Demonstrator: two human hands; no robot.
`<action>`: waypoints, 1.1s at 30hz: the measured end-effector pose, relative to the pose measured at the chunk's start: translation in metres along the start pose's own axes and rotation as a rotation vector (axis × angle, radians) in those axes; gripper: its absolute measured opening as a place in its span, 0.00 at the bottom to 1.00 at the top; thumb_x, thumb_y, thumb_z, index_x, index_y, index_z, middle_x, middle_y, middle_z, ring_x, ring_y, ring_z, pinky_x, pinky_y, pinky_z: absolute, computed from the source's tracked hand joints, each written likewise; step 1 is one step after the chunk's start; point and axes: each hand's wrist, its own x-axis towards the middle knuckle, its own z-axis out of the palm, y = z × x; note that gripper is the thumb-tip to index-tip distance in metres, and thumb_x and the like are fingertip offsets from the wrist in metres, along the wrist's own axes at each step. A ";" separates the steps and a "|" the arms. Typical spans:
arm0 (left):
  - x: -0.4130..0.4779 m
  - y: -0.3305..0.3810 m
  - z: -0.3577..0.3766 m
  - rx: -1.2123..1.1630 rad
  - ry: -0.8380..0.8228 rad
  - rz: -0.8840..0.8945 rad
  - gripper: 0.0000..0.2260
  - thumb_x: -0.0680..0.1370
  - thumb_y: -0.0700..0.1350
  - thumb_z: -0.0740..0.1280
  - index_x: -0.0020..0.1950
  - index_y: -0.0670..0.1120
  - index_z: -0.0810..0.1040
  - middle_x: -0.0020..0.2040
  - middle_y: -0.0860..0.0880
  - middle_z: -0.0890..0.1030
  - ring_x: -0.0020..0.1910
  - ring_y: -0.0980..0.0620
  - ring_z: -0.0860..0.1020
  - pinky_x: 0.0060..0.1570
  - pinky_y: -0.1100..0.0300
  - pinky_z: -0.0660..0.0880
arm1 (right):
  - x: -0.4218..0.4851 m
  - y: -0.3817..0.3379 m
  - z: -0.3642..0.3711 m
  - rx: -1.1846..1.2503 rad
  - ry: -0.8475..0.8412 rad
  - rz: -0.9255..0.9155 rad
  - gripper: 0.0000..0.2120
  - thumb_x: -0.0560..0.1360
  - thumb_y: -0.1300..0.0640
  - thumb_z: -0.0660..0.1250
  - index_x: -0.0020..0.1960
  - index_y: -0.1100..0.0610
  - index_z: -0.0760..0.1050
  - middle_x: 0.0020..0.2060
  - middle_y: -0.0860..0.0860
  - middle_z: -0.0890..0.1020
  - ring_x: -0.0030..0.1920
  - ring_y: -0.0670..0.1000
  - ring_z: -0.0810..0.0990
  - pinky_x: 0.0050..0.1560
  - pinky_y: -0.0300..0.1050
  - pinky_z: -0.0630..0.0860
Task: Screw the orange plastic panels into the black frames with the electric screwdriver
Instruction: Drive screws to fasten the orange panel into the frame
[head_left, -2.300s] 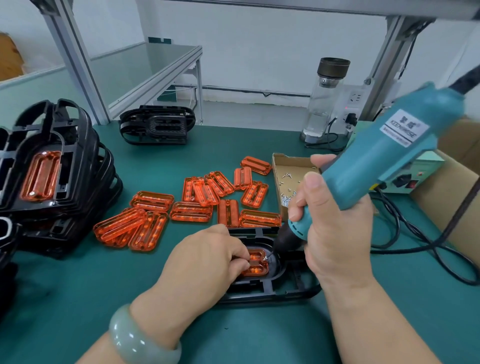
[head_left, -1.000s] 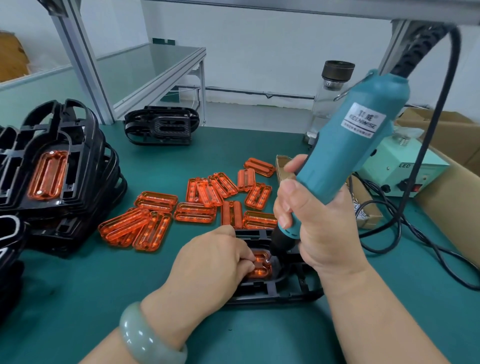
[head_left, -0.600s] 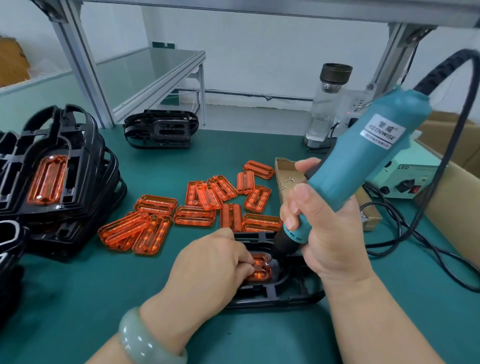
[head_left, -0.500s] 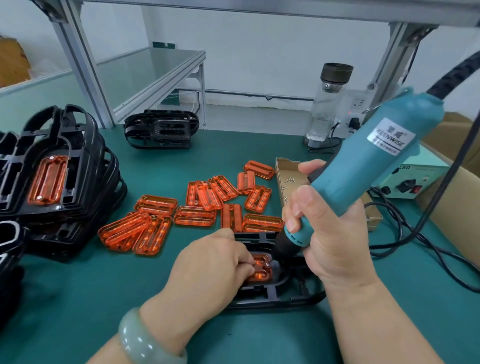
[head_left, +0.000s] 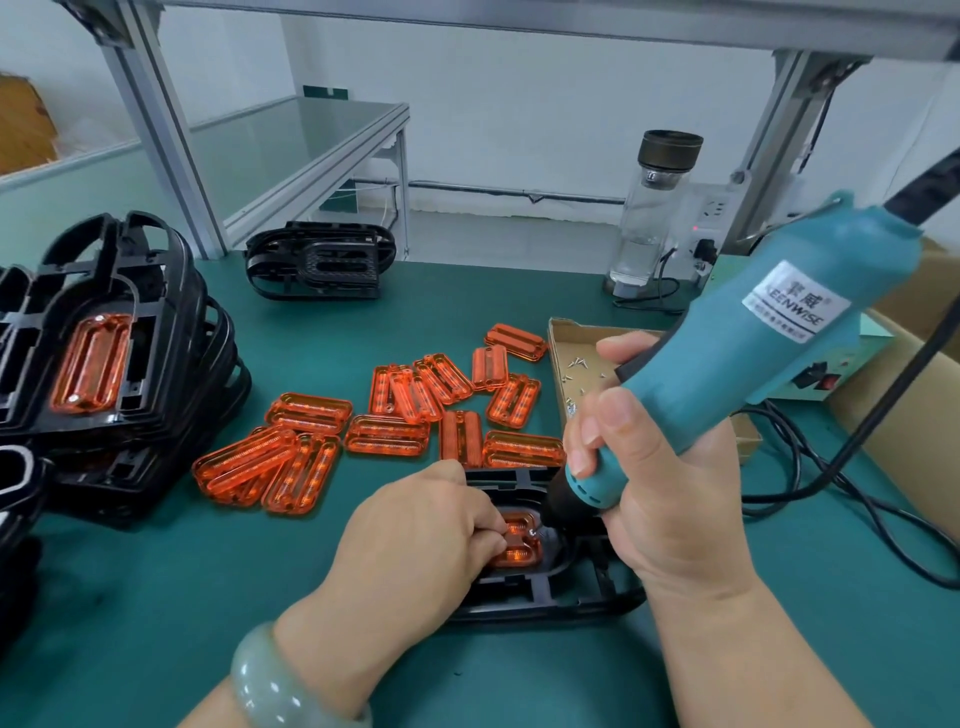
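Note:
A black frame (head_left: 545, 597) lies flat on the green mat near the front. An orange panel (head_left: 519, 548) sits in its opening. My left hand (head_left: 426, 535) covers the panel's left part, its curled fingertips pinching the panel close to the bit. My right hand (head_left: 654, 483) grips the teal electric screwdriver (head_left: 753, 364), which leans up to the right. Its dark nose points down at the panel, where a small screw (head_left: 533, 530) shows at the tip. Several loose orange panels (head_left: 384, 434) lie scattered just behind the frame.
A stack of black frames (head_left: 156, 395), the top one carrying an orange panel, stands at the left. Another black frame (head_left: 317, 265) lies at the back. A cardboard screw tray (head_left: 566, 338), a glass bottle (head_left: 654, 208), a power box (head_left: 831, 374) and looping cables (head_left: 857, 530) crowd the right.
The screwdriver stood more upright a second ago and has since leaned back to the right. Its tip stays at the panel, and my left hand has kept its hold.

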 end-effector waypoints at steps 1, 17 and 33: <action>0.000 0.000 0.000 0.004 0.000 0.002 0.10 0.77 0.57 0.63 0.54 0.59 0.80 0.45 0.57 0.70 0.48 0.56 0.75 0.47 0.59 0.73 | 0.000 0.000 0.000 -0.007 0.000 -0.005 0.09 0.71 0.56 0.68 0.49 0.44 0.80 0.27 0.46 0.75 0.26 0.47 0.72 0.32 0.40 0.72; 0.000 0.002 -0.001 0.076 -0.026 -0.002 0.11 0.77 0.58 0.62 0.57 0.60 0.78 0.45 0.57 0.69 0.49 0.56 0.75 0.44 0.63 0.70 | -0.005 -0.003 0.001 -0.033 -0.008 -0.026 0.10 0.71 0.57 0.68 0.50 0.46 0.79 0.27 0.47 0.75 0.26 0.48 0.73 0.31 0.40 0.71; -0.001 0.002 0.004 0.106 0.001 0.003 0.10 0.78 0.58 0.60 0.56 0.60 0.77 0.47 0.57 0.69 0.46 0.56 0.74 0.42 0.62 0.70 | 0.005 -0.013 -0.008 0.160 0.274 -0.011 0.21 0.68 0.45 0.76 0.52 0.53 0.72 0.28 0.45 0.73 0.26 0.45 0.71 0.36 0.38 0.72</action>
